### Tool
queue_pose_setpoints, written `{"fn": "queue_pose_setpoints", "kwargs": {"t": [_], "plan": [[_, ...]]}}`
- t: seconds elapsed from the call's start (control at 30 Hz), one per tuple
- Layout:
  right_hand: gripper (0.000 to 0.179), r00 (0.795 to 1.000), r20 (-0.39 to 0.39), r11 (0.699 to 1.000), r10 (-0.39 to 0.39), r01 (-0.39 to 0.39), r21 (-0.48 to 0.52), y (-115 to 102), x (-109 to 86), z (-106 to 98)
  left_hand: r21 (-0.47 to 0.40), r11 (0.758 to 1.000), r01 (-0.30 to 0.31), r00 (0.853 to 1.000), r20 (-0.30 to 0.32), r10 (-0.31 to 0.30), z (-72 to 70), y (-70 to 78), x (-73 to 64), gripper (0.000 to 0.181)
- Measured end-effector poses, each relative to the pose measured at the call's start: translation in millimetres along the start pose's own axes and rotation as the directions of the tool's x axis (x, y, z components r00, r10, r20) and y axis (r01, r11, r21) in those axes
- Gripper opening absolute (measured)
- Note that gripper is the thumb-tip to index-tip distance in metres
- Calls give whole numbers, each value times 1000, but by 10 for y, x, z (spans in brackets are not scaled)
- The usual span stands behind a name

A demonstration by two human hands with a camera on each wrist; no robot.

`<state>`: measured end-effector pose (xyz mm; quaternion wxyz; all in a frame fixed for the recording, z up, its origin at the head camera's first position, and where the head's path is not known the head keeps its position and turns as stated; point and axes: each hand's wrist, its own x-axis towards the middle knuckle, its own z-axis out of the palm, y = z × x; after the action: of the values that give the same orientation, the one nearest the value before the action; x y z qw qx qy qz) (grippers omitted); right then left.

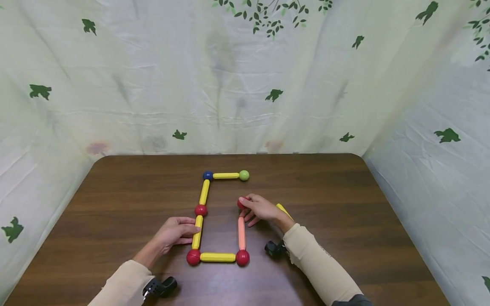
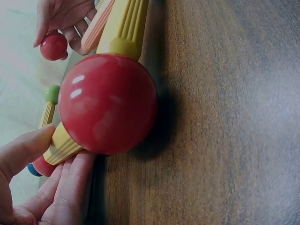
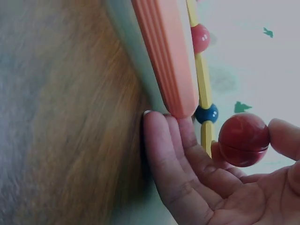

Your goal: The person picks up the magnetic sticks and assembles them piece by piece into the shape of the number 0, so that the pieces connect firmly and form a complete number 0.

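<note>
My left hand (image 1: 172,234) pinches a yellow stick (image 1: 196,242) between thumb and fingers. That stick joins a red ball (image 1: 193,257) at the near end to another red ball (image 1: 200,210) at the far end. My right hand (image 1: 265,210) holds a loose red ball (image 3: 243,136) between thumb and fingers. Its other fingertips are right at the free end of a pink stick (image 1: 241,234), which runs up from the near right red ball (image 1: 243,258). Along the near side, a yellow stick (image 1: 218,257) links the two near red balls.
Farther off, a yellow stick (image 1: 204,192) leads to a blue ball (image 1: 208,175), then another yellow stick (image 1: 226,175) ends in a green ball (image 1: 244,175). One more yellow stick (image 1: 283,209) lies partly hidden behind my right wrist. A curtain (image 1: 229,106) backs the brown table (image 1: 325,182).
</note>
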<state>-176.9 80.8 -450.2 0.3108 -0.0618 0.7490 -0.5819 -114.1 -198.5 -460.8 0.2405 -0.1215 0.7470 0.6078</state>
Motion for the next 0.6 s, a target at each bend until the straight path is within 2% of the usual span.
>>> {"fn": "queue_pose_setpoints", "kwargs": {"t": [0.3,0.43,0.6], "plan": [[36,998,55,985,-14,4,174,58,6,8,-10,1000,-3,1000,9,3,-1,2,8,44],[37,998,69,994,-4,-4,113,94,-19,17,-16,1000,-10,1000,16,10,-2,-2,12,43],[38,992,118,997,45,-52,51,111,-56,33,-9,1000,2,1000,2,-2,5,6,5,44]]}}
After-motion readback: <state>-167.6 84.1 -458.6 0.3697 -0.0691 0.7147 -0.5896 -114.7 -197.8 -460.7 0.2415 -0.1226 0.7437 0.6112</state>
